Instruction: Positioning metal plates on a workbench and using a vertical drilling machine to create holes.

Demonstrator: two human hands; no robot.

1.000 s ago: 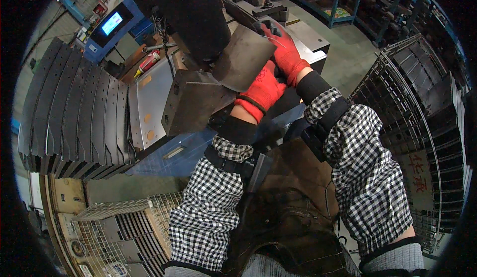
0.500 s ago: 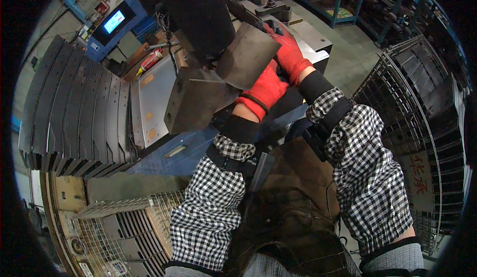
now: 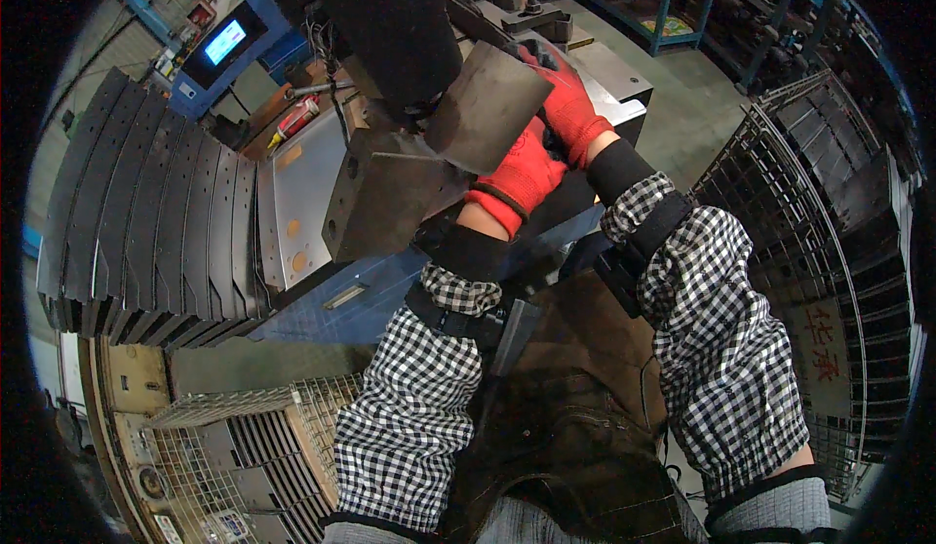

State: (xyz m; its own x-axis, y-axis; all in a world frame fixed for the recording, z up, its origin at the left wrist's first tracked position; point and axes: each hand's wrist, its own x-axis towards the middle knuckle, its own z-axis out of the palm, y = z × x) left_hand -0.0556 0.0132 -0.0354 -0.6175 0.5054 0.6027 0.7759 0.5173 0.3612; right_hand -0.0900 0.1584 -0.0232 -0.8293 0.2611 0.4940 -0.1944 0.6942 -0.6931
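Observation:
A dark bent metal plate (image 3: 385, 198) with holes near one edge lies under the black machine head (image 3: 405, 52). Its raised flap (image 3: 487, 105) leans toward my hands. Gloved in red with dark fingertips, my left hand (image 3: 524, 175) is closed at the flap's lower right edge, its fingers mostly hidden by the flap and my other hand. My right hand (image 3: 570, 103), in a matching glove, grips the flap's upper right edge. Both wrists come close together. Where the head meets the plate is partly covered by the flap.
Curved dark plates with holes (image 3: 146, 203) stand in a row at left. A wire cage (image 3: 780, 154) with metal parts is at right; another wire basket (image 3: 234, 446) holds flat parts at lower left. A lit screen (image 3: 224, 42) and a red bottle (image 3: 295, 120) sit beyond the bench.
The bent plate has shifted very slightly beneath the machine head. My hands stay almost where they were, holding the same edges.

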